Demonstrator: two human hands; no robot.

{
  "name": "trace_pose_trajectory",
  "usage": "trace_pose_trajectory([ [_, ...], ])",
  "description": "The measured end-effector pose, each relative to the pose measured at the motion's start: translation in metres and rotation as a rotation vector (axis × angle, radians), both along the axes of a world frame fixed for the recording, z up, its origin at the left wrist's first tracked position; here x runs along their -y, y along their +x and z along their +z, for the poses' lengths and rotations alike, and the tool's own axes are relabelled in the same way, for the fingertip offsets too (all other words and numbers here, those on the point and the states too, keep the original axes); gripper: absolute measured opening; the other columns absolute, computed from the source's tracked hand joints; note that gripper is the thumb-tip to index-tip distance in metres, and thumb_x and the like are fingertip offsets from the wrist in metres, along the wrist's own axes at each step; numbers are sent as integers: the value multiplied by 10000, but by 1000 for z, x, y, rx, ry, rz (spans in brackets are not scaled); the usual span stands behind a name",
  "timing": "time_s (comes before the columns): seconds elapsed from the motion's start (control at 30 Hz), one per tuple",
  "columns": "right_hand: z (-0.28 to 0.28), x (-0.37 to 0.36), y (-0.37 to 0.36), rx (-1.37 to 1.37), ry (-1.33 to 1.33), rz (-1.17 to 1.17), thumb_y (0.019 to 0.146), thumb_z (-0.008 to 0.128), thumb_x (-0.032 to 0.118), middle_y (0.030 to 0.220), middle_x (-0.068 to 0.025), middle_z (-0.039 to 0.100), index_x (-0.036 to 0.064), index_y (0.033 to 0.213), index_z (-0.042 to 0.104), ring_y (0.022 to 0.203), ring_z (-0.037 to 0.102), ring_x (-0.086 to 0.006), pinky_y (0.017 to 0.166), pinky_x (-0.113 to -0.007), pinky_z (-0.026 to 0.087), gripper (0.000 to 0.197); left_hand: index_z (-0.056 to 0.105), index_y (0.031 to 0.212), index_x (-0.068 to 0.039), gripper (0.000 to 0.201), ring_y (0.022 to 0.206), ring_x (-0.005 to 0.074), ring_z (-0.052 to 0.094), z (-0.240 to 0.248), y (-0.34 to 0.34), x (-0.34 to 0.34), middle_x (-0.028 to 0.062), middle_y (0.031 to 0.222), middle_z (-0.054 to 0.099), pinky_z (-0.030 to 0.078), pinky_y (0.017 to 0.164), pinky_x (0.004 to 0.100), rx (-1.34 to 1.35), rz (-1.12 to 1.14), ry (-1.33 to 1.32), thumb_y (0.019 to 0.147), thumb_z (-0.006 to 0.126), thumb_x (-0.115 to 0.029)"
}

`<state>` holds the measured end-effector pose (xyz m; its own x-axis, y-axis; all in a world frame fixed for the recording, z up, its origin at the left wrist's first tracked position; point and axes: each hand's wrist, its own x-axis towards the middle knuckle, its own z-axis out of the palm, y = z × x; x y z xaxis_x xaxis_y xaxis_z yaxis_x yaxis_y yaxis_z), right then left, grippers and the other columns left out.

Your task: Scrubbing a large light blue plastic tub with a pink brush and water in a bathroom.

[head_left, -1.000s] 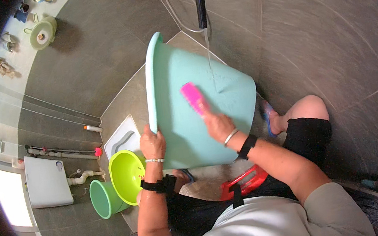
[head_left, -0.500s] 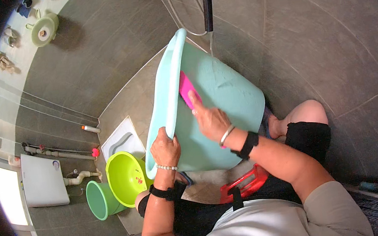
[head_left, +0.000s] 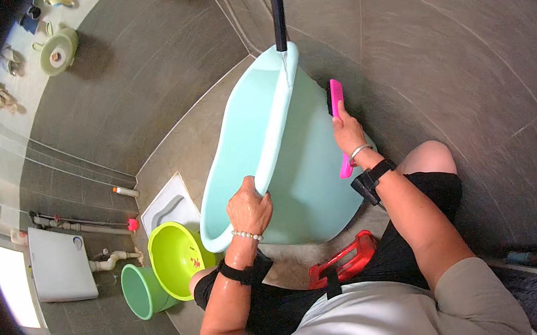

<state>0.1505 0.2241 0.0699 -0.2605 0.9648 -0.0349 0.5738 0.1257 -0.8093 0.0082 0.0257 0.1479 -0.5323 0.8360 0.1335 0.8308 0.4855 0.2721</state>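
A large pale-turquoise plastic tub (head_left: 312, 169) is tipped on its side in front of me, its opening turned to the left. My left hand (head_left: 248, 208) is closed round the tub's near rim. In my right hand (head_left: 349, 135) is a pink scrubbing brush (head_left: 337, 93) with dark bristles, held beside the tub's outer wall at the right; its bristles face the tub. Water runs from a black spout (head_left: 280, 34) onto the upper rim. The far side of the tub is hidden.
A lime-green basin (head_left: 165, 262) and a green bucket (head_left: 135, 292) stand at the left by a white squat toilet (head_left: 184, 210). A red plastic stool (head_left: 352, 260) is between my legs. Grey tiled walls (head_left: 442, 62) close in, with a white cistern (head_left: 61, 264) at the left.
My right hand has moved the brush right, off the tub's outer wall near the rim. The tub's rim has swung rightward, showing more of its inside, and water now strikes the rim.
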Motion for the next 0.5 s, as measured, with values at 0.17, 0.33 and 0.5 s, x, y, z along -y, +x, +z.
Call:
trace_pose_trajectory([
  [0.17, 14, 14, 5, -122, 40, 40, 821, 412, 209, 795, -244, 555, 174, 1297, 228, 750, 543, -380, 687, -426, 422, 512, 520, 807, -34, 199, 620, 368, 546, -1, 3, -1, 180, 638, 560, 434, 564, 431, -12, -41, 77, 631, 561, -117],
  [0.33, 43, 66, -8, -209, 169, 168, 823, 411, 200, 663, -247, 540, 159, 1316, 115, 607, 527, -409, 556, -462, 419, 577, 549, 826, -36, 215, 647, 362, 553, 9, 15, -6, 186, 663, 571, 440, 591, 429, 26, -31, 55, 622, 544, -102],
  [0.5, 6, 160, -7, -188, 312, 427, 812, 424, 170, 610, -220, 539, 135, 1319, 69, 527, 516, -401, 491, -480, 407, 620, 565, 854, -40, 236, 692, 368, 556, -4, 1, -4, 200, 698, 577, 441, 622, 428, 57, -1, 111, 624, 543, -87],
])
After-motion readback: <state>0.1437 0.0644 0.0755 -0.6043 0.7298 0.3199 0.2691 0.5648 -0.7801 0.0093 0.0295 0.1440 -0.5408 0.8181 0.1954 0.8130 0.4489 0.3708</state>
